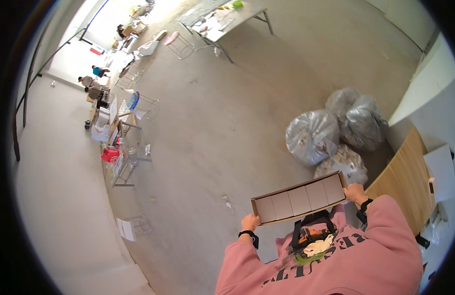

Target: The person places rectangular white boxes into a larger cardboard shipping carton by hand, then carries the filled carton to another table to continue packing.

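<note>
Held in front of my body is a long, narrow cardboard box without a lid on top. Inside it stand several small pale boxes in one row. My left hand is closed on the box's left end, and my right hand grips the right end. The fingers under the box are partly hidden. Each wrist wears a black band, and both sleeves are pink.
Several filled plastic bags stand on the floor ahead to the right. A wooden tabletop lies at my right. Farther off are a white table, stools, cluttered benches along the left wall and people at the far left.
</note>
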A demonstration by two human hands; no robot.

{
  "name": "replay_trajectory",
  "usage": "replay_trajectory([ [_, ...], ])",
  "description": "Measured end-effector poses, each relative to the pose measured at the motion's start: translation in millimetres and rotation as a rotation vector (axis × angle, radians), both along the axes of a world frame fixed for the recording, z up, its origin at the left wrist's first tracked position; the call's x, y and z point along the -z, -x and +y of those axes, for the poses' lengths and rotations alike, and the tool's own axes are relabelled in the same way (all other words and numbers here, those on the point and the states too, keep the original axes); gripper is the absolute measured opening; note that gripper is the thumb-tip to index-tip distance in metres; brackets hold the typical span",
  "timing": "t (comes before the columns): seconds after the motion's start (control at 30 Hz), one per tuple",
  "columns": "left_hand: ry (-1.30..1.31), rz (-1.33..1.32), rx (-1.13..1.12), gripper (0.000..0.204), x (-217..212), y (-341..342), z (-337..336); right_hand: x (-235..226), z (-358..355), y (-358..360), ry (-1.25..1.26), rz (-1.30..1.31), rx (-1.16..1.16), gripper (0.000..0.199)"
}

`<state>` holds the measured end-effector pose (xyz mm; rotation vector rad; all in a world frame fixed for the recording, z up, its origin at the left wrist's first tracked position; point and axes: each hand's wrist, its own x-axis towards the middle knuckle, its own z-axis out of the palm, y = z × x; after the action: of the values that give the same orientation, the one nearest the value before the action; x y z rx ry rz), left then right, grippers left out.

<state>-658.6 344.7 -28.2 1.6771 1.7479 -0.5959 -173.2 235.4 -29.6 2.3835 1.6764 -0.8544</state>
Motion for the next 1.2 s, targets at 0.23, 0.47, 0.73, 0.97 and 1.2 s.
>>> replay_trajectory([
  [0.23,-0.118,0.009,-0.131,0.042,-23.4,41.9,127.3,-5.5,195.1,29.3,-0.155,0.054,-0.127,0.046],
  [0.47,-0.079,0.07,-0.202,0.042,-16.7,60.2,254.6,19.3,380.6,54.1,-0.1,0.062,-0.206,0.039],
  [0.73,-0.032,0.064,-0.281,0.041,-28.7,51.3,433.6,14.8,565.7,47.0,-0.077,0.032,-0.158,0.038],
  [0.97,-0.054,0.013,-0.175,0.039,-26.7,21.8,630.9,0.2,709.9,18.8,-0.079,0.002,-0.1,0.039],
  [1.2,-0.059,0.015,0.022,0.035,-3.3,-44.0,840.9,5.1,810.7,-28.9,-0.012,-0.064,0.177,0.047],
])
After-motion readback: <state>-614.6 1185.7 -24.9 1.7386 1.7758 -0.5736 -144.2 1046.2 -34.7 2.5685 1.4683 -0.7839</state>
